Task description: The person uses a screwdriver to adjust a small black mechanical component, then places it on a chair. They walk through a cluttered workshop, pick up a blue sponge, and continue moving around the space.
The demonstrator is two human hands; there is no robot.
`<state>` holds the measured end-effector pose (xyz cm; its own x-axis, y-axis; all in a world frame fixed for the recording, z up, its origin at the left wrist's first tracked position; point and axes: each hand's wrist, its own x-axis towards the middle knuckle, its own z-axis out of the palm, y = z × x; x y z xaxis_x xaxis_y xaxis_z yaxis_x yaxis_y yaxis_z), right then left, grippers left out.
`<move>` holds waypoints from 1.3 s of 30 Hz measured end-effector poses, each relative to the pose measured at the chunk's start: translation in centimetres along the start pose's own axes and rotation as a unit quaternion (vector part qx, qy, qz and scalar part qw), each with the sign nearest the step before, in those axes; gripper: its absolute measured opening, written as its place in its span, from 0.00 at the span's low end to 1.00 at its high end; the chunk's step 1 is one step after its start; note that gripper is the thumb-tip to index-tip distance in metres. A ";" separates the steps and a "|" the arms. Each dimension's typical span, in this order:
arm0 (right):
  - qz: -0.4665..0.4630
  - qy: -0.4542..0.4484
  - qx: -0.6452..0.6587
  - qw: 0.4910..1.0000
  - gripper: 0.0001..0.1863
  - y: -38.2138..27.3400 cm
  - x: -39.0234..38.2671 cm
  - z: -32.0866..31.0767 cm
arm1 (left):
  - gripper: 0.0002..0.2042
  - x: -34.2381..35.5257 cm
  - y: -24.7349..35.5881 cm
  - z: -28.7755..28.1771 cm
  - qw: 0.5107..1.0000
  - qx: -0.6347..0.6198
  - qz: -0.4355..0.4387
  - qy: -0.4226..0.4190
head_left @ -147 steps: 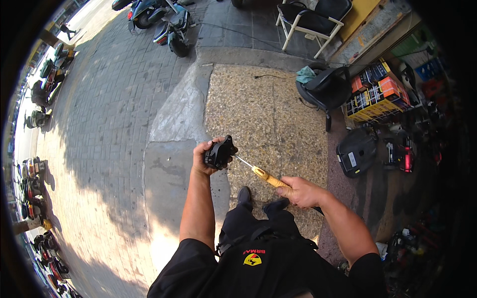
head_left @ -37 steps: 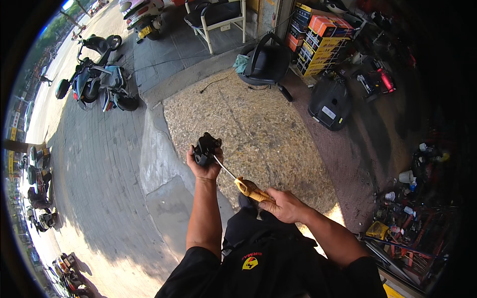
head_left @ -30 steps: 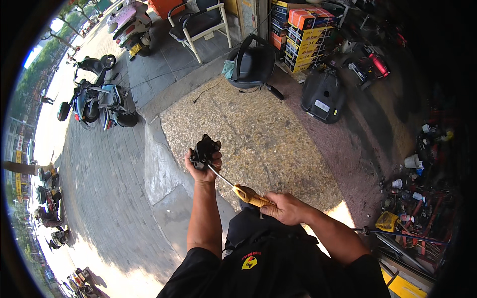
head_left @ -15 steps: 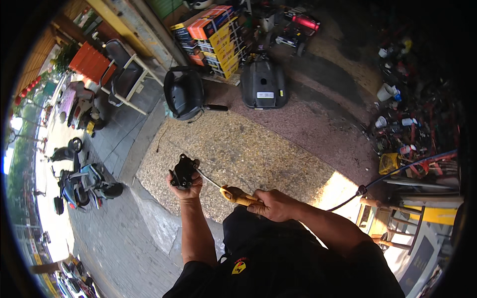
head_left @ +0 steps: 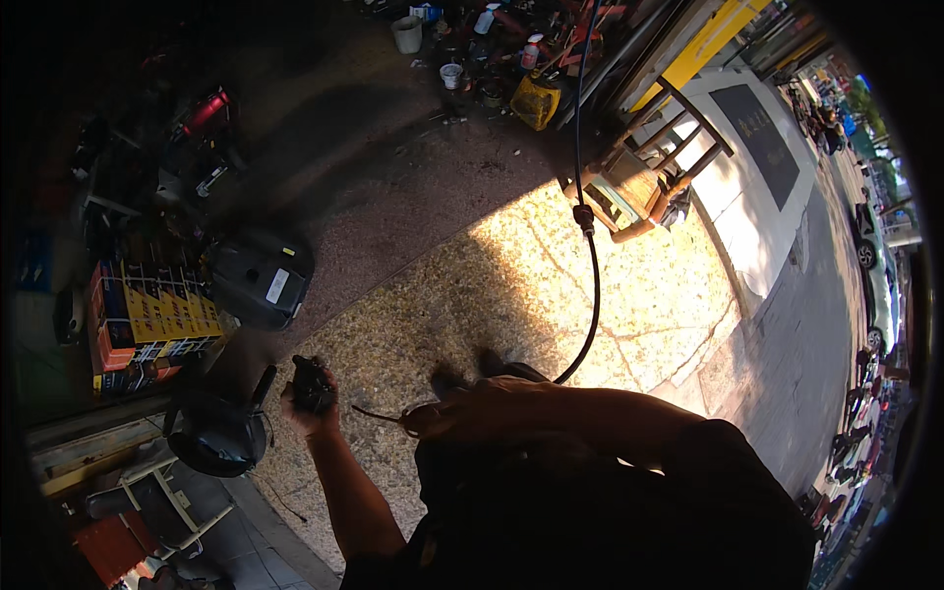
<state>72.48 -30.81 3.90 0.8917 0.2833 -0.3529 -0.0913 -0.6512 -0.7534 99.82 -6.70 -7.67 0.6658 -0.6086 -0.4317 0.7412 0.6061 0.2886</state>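
On the left, my left hand [head_left: 323,418] is closed around a small black part with lugs [head_left: 313,383]. Its exact kind is too dark to make out. To the right of it, my right hand [head_left: 457,405] grips an air blow gun. The gun's thin nozzle [head_left: 376,414] points left towards the black part, with a gap between them. Most of the gun's body lies in shadow or behind my fingers. A dark hose [head_left: 595,295] with a coupling drops from the top and passes behind my right forearm.
A black scooter body panel [head_left: 261,285] and a black seat-like shell [head_left: 218,433] lie on the floor at left, beside stacked yellow and orange boxes [head_left: 162,310]. A wooden chair [head_left: 634,187] stands at upper right, near a yellow container [head_left: 536,100] and bottles.
My view has swung to the right, bringing the chair and street into sight. The nozzle sits farther from the black part than before. Both hands keep hold of their things.
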 end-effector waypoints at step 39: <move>0.563 0.201 0.310 0.740 0.23 62.7 -29.2 15.0 | 0.29 46.8 -83.0 -14.9 0.229 0.941 -0.127 -0.215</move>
<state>34.00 -69.36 -41.39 0.1453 -0.5063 -0.8500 -0.9505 0.1670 -0.2620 68.17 -77.86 -64.60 0.2271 -0.7416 -0.6312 -0.7836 -0.5241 0.3338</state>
